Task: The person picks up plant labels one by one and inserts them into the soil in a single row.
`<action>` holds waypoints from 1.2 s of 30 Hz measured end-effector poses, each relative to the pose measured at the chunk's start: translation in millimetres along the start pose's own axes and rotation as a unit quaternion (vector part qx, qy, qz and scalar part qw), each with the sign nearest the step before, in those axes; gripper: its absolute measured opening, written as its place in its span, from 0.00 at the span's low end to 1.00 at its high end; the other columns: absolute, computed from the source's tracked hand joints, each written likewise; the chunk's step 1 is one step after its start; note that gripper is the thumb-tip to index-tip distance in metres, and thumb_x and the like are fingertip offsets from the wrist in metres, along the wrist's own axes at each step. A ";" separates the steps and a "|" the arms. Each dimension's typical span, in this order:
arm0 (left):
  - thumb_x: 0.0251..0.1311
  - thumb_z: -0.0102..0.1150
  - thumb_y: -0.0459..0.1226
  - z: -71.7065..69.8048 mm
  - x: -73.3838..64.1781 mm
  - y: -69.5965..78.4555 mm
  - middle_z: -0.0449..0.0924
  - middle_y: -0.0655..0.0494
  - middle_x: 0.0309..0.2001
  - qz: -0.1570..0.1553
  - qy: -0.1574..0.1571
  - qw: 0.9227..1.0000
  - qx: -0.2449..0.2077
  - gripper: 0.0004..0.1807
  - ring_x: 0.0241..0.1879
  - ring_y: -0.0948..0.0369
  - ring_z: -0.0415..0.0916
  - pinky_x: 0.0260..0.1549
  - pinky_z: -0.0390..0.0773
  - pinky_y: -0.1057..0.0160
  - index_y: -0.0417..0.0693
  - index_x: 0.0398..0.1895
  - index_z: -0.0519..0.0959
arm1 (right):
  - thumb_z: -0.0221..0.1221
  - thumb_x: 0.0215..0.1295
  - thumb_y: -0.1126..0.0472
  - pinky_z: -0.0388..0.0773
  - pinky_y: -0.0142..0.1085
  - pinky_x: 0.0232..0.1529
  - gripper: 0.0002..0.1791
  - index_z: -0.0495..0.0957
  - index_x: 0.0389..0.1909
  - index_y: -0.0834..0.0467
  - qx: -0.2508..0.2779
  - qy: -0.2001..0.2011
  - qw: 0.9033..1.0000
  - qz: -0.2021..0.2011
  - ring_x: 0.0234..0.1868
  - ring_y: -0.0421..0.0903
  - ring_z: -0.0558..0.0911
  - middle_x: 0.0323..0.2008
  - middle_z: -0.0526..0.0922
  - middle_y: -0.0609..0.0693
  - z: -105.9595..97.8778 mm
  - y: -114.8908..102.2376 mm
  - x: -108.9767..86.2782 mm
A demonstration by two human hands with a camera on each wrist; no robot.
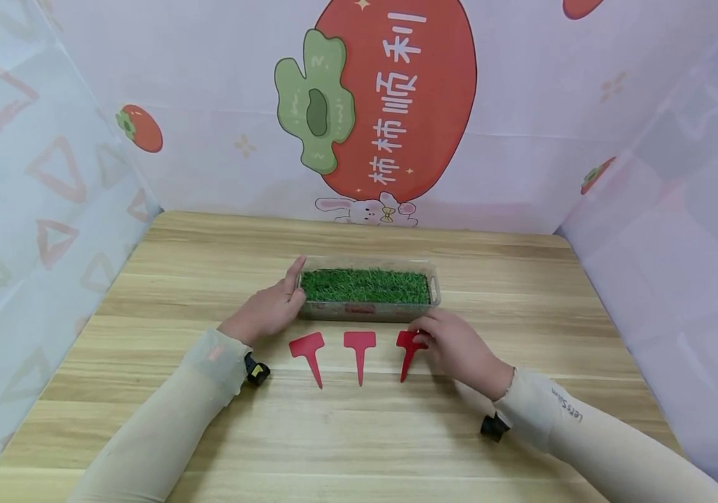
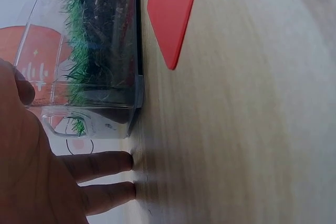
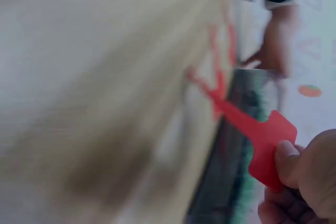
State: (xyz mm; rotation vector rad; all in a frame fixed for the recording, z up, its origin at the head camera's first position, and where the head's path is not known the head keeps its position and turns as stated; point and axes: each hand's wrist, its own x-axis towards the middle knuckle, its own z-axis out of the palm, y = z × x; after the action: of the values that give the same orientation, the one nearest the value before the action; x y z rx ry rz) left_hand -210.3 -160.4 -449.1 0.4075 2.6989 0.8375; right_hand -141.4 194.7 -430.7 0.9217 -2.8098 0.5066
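A long clear plastic box (image 1: 327,311) with green artificial grass (image 1: 365,285) inside sits on the table. My left hand (image 1: 267,307) grips its left end, the thumb at the front corner; the left wrist view shows two fingers (image 2: 97,165) reaching down to the tabletop. In front of the box, my right hand (image 1: 459,349) pinches the head of a red T-shaped plant label (image 3: 268,142) between thumb and fingers, its pointed stem slanting away. Two more red plant labels, a left one (image 1: 307,345) and a middle one (image 1: 360,340), lie with stems toward me.
The wooden table (image 1: 346,447) extends around the box on all sides. Behind it hangs a printed backdrop (image 1: 208,168) with fruit pictures, and similar sheets close off the left and right. Both wrists carry black straps (image 1: 257,370).
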 end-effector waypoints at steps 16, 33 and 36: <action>0.76 0.24 0.52 -0.2 0.3 -1.1 0.46 0.49 0.80 0.000 -0.002 1.000 -0.003 0.35 0.76 0.46 0.52 0.69 0.62 0.41 0.74 0.78 0.23 | 0.62 0.65 0.71 0.83 0.44 0.42 0.05 0.84 0.38 0.61 0.024 0.104 0.994 -0.029 0.39 0.49 0.81 0.36 0.83 0.52 -58.6 5.7 52.2; 0.76 0.24 0.53 1.4 0.7 -3.8 0.46 0.50 0.80 -0.002 0.003 1.000 0.001 0.35 0.76 0.46 0.53 0.70 0.60 0.40 0.77 0.77 0.22 | 0.61 0.66 0.70 0.82 0.45 0.48 0.06 0.84 0.41 0.61 -0.029 0.034 0.999 0.014 0.42 0.52 0.79 0.38 0.83 0.53 -39.1 28.1 87.9; 0.76 0.25 0.53 2.0 0.9 -3.7 0.47 0.49 0.80 0.002 0.005 1.000 0.005 0.36 0.77 0.46 0.52 0.70 0.59 0.40 0.73 0.79 0.23 | 0.62 0.65 0.71 0.82 0.45 0.48 0.06 0.84 0.41 0.61 -0.029 0.030 0.999 0.012 0.42 0.52 0.80 0.38 0.83 0.53 -37.1 28.1 89.2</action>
State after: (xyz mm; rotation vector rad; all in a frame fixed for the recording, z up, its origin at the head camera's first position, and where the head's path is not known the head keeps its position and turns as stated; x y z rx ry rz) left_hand -211.1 -162.0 -453.0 0.4108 2.7135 0.8291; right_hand -228.6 180.2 -382.7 0.8490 -2.7698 0.4464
